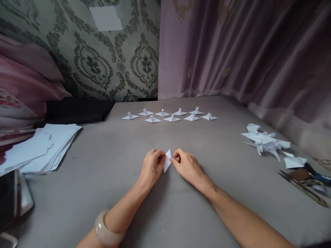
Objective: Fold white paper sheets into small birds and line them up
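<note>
Between my two hands, near the middle of the grey surface [116, 193], is a small folded piece of white paper [168, 162], shaped like a narrow diamond with points at top and bottom. My left hand [153, 166] pinches its left edge, fingers curled. From the other side my right hand [186, 166] grips the right edge between thumb and fingertips. A pale bangle [104, 230] circles my left forearm. Beyond my hands, several folded paper cranes [172, 118] stand in two rows with their wings spread.
Loose white sheets [51, 148] lie stacked at the left, above a dark phone [9, 198]. On the right are a heap of folded paper pieces [267, 139] and scissors [302, 187]. A patterned wall [116, 58] and a pink curtain [207, 51] close off the back.
</note>
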Tool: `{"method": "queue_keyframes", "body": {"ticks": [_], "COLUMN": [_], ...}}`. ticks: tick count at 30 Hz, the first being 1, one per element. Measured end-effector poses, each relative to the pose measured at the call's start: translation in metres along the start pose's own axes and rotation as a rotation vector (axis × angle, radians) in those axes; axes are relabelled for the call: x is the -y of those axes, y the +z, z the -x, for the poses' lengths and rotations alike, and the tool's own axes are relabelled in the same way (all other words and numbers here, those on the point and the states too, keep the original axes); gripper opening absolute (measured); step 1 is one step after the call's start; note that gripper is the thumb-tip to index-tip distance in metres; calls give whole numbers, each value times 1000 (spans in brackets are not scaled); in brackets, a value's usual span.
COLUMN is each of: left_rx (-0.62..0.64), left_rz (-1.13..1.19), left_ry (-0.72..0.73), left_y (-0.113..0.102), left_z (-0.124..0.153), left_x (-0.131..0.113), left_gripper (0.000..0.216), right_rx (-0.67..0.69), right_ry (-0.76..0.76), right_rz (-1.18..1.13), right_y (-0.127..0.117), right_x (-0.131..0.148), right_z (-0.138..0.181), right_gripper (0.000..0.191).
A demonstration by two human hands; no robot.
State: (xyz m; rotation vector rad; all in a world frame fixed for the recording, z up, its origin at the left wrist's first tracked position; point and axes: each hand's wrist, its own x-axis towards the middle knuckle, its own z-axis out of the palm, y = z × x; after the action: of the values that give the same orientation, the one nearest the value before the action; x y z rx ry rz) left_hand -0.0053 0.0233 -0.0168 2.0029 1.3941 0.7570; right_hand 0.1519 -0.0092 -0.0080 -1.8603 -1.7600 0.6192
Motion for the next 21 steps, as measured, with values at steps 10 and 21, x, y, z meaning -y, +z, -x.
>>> {"method": "queue_keyframes", "body": {"ticks": [10,21], "left_rx": [231,294], "left_rz": [21,87], "left_ry": [170,94], "left_y": [-22,-29], "left_z": [-1,-10], "left_x": [11,14], "left_gripper": [31,22], "right_rx": [157,106], "right_ry": [-212,-202], "right_rz": [38,66], "right_y": [-14,-10], "right_x": [-1,0], "right_z": [5,3], "right_gripper": [25,19]}}
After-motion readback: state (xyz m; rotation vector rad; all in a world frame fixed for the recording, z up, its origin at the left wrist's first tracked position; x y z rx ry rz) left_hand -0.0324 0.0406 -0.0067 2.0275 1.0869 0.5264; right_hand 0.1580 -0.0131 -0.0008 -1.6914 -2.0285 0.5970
